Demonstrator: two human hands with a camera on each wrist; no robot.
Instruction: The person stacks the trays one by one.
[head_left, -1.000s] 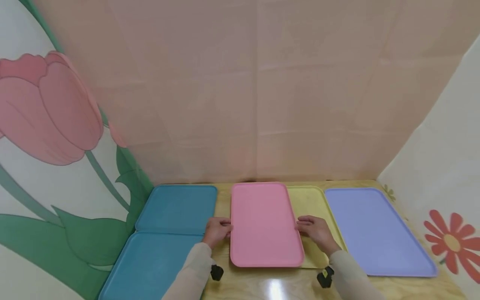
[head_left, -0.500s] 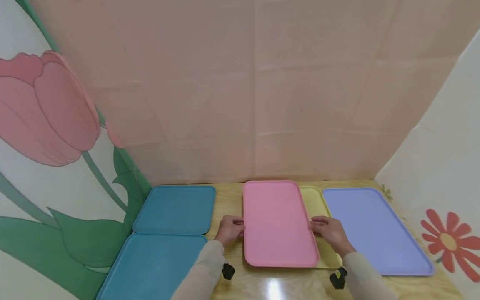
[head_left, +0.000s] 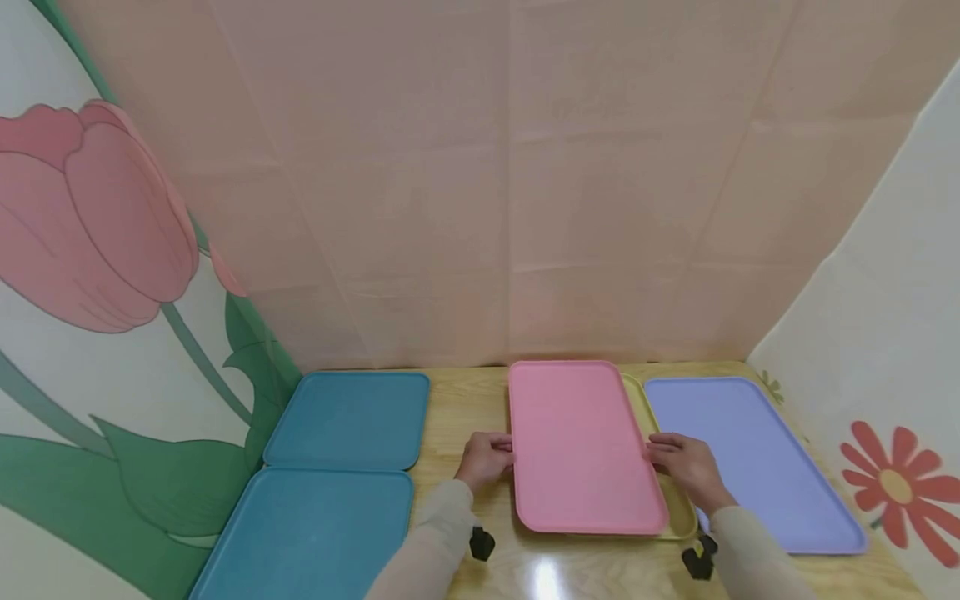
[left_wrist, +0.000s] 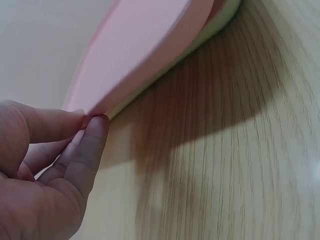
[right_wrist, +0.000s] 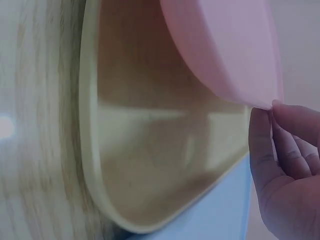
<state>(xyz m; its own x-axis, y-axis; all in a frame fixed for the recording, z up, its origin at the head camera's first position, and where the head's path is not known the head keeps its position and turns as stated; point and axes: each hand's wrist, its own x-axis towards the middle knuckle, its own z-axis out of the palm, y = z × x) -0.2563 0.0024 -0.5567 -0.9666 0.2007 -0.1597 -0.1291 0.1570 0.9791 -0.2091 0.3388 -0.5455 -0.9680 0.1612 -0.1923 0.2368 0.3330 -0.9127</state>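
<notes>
A pink tray (head_left: 585,450) is held level by its two long sides, above a yellow tray (head_left: 681,508) that it mostly covers in the head view. My left hand (head_left: 486,460) pinches the pink tray's left rim between thumb and fingers; the left wrist view shows this pinch (left_wrist: 95,117) close up. On the other side my right hand (head_left: 688,468) pinches the right rim the same way. In the right wrist view the pink tray (right_wrist: 230,45) is raised over the yellow tray (right_wrist: 150,165), with a gap between them and a shadow inside the yellow one.
At the right lies a lavender tray (head_left: 750,458), close beside the yellow one. Two blue trays, a far one (head_left: 348,421) and a near one (head_left: 307,533), lie at the left. Wood-grain tabletop (head_left: 465,400) shows between, and a pinkish backdrop (head_left: 510,208) rises behind.
Both hands have carried the pink tray to the right, so it now covers most of the yellow tray. The blue and lavender trays have stayed in place.
</notes>
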